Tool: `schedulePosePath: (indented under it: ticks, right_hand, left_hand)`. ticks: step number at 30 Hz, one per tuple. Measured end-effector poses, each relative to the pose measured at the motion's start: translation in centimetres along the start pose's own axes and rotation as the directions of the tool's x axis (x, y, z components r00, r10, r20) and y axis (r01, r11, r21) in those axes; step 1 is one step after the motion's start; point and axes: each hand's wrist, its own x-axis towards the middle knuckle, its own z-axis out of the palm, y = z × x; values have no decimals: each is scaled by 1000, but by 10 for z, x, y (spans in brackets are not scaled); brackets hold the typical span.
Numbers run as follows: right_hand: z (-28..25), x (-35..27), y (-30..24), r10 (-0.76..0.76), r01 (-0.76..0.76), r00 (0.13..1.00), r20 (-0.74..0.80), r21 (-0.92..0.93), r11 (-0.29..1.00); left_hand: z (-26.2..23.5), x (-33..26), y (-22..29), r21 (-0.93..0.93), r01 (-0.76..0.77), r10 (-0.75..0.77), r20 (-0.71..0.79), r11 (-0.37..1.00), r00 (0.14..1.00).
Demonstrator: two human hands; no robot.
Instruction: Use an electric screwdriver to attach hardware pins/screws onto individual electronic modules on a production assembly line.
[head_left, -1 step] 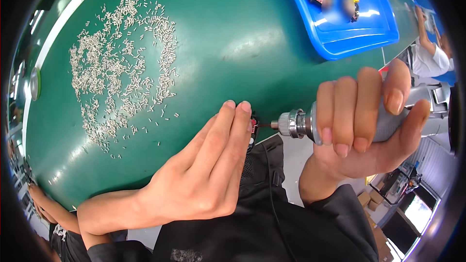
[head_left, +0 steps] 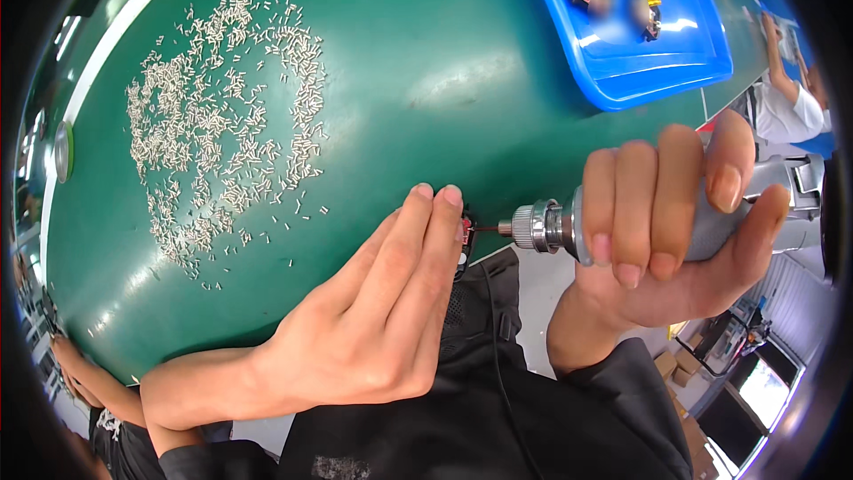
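Note:
My right hand (head_left: 666, 222) is wrapped round a grey electric screwdriver (head_left: 577, 224) with a silver collar. Its thin bit points left and meets a small black device with a red circuit board (head_left: 466, 231) at the green table's near edge. From the other side my left hand (head_left: 364, 311) holds that device, fingers pressed together and stretched along it. Most of the device is hidden behind those fingers, and what the bit's tip touches is too small to make out.
Many small silver screws (head_left: 204, 124) lie scattered on the green table (head_left: 400, 151) at the left. A blue tray (head_left: 622, 93) at the far right holds several similar black devices with yellow parts. A black cord (head_left: 498, 356) hangs over my lap. Other people sit at both sides.

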Motion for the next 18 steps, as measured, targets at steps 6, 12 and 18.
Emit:
schedulePosePath:
  ticks: [6, 12, 18]
  right_hand:
    - [1, 2, 0, 26, -26, 1000, 0, -40, 999]
    - [7, 10, 5, 13, -8, 996, 92, -63, 998]
    - [19, 17, 12, 7, 21, 979, 202, -138, 990]
  left_hand:
    - [2, 0, 0, 5, -2, 2, -40, 1000, 999]
    - [-1, 1, 0, -48, 13, -14, -34, 999, 999]
    - [6, -7, -4, -19, -28, 26, -109, 999, 994]
